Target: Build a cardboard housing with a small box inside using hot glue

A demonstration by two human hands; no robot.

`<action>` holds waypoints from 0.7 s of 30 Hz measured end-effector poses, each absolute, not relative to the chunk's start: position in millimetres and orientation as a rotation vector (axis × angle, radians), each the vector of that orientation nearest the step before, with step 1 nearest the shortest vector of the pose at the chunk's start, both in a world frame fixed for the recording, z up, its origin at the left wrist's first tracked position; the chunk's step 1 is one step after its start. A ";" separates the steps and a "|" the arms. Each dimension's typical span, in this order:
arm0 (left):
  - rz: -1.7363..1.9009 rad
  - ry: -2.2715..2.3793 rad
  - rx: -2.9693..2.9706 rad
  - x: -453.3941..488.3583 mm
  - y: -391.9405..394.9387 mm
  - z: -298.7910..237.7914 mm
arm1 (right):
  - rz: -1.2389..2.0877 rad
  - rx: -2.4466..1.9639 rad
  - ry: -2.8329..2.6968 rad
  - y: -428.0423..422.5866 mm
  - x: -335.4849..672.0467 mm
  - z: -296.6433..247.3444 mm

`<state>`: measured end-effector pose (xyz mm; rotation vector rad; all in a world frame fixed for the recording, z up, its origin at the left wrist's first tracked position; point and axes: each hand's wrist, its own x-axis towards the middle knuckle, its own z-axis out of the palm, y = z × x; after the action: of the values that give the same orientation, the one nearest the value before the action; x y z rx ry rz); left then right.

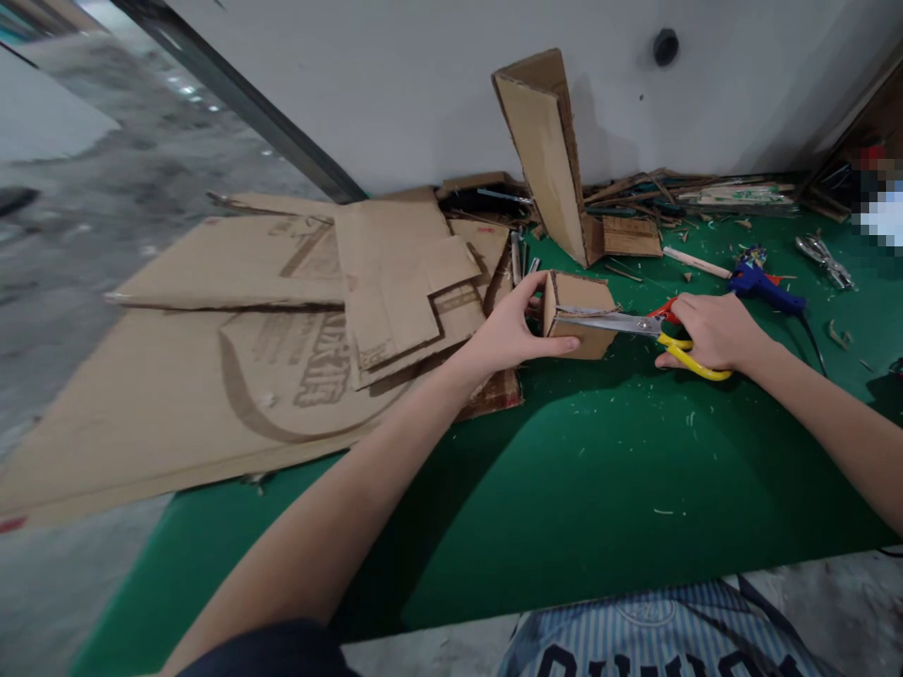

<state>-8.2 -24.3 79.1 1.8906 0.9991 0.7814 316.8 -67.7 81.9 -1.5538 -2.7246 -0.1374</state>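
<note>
My left hand (518, 324) grips a small cardboard box (582, 293) by its left side, thumb below and fingers behind. In my right hand (716, 331) is a pair of scissors (639, 324) with one red and one yellow handle. The blades point left and lie against the box along an edge of its near side. Whether they are cutting into the cardboard I cannot tell. Just behind the box stands a tall folded cardboard piece (543, 150), leaning upright near the wall.
Large flattened cardboard sheets (282, 367) overlap the left of the green table (564, 498). At the right lie a blue glue gun (768, 287) with a cord and a pair of metal pliers (825, 261). Cardboard strips (635, 193) line the white wall (423, 94). Scraps are scattered about.
</note>
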 end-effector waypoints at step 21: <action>0.721 1.016 1.794 -6.4 -31.5 96.8 | -0.188 -1.479 -2.673 -61.5 311.0 74.0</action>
<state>-6.4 -31.5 96.8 1.7945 1.0165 0.7214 311.0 -61.5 74.0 -1.4791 -2.6732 -0.1883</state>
